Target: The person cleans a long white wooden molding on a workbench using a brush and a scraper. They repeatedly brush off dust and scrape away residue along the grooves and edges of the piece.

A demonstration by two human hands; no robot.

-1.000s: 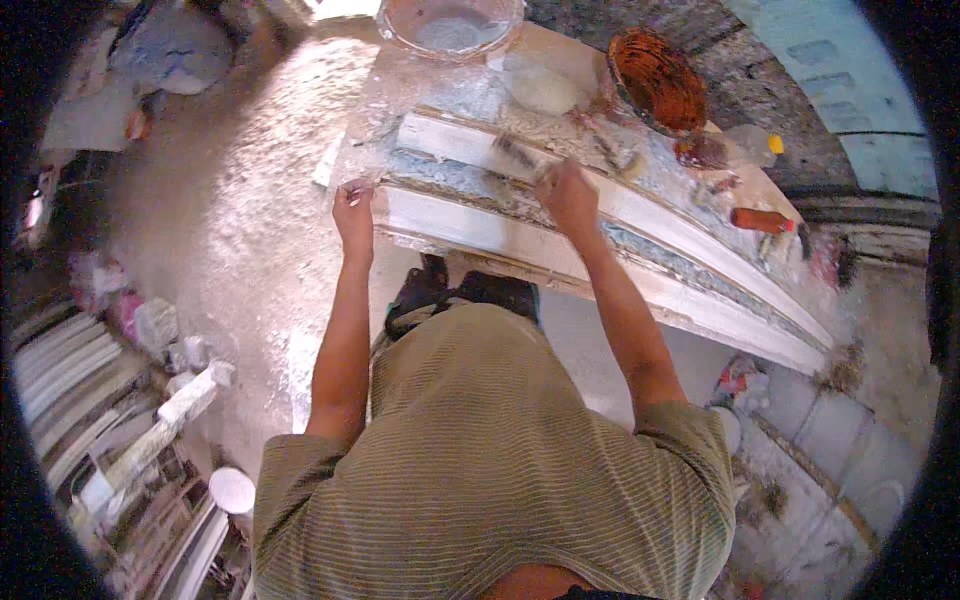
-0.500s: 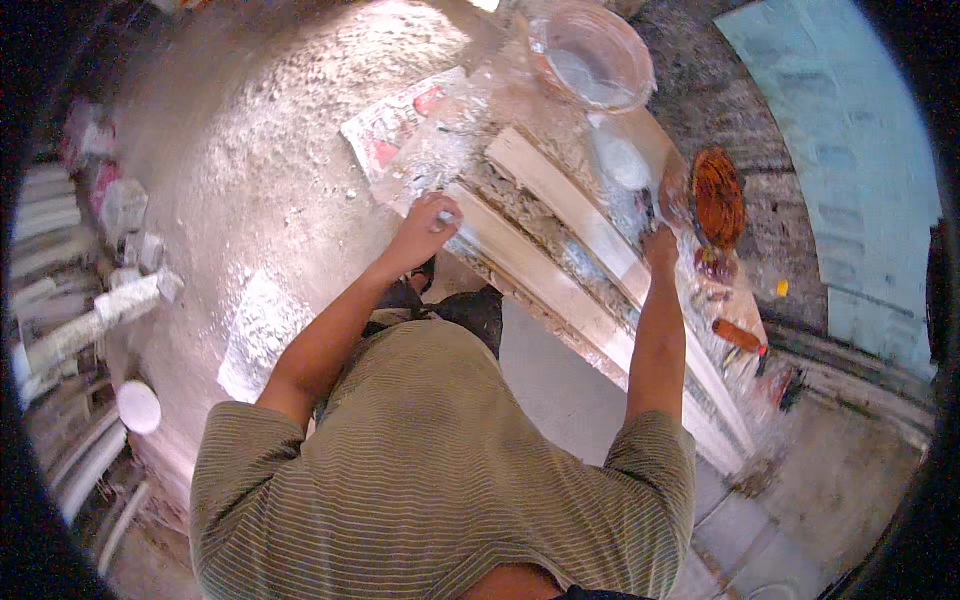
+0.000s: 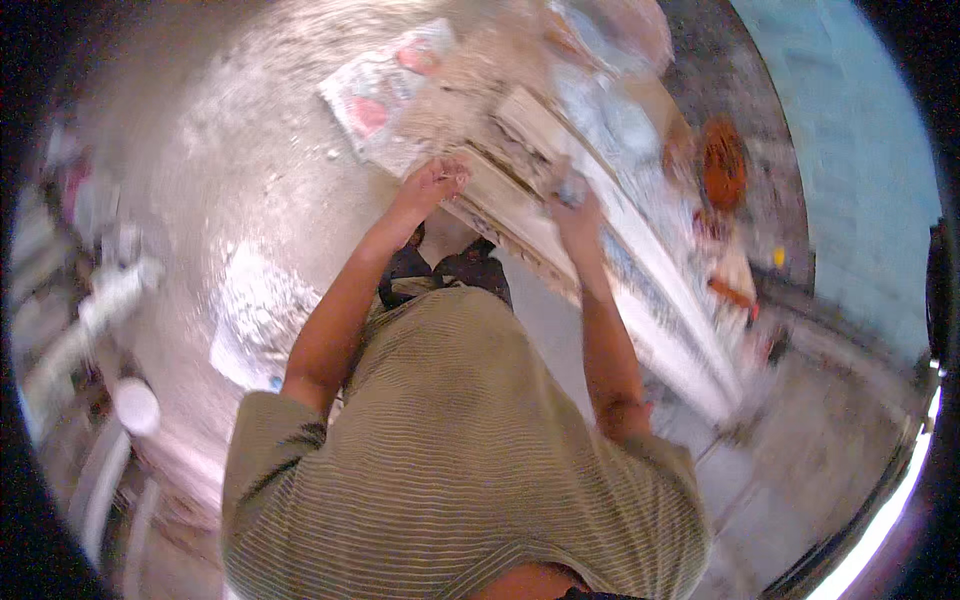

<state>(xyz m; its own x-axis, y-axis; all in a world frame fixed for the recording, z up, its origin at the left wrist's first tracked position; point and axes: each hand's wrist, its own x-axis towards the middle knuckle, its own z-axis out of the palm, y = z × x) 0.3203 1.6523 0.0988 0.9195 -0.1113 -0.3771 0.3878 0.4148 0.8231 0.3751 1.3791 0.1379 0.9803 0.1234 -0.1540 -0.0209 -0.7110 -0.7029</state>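
Note:
Two long pale wooden boards lie side by side, slanting from upper middle to lower right. My left hand [image 3: 436, 186] is at the upper end of the near board [image 3: 508, 208], its fingers curled; whatever they hold is too small to name. Above the gap between the boards is my right hand [image 3: 578, 205], smeared by motion. It is closed around a small greyish thing [image 3: 572, 188] whose kind I cannot make out. Beyond it runs the far board [image 3: 640, 232], with its upper end uncovered.
A printed sack [image 3: 385, 90] lies past the boards. At upper right are a plastic tub [image 3: 640, 35], a white plastic bag [image 3: 625, 125] and an orange-brown coil [image 3: 722, 163]. An orange-handled tool [image 3: 732, 292] lies farther right. Another whitish sack [image 3: 262, 310] and pale pipes [image 3: 108, 480] are at left.
My right hand has moved left, from the far board's outer side to between the boards, with a greyish thing in it. My left hand stays near the board's end. The view has shifted slightly.

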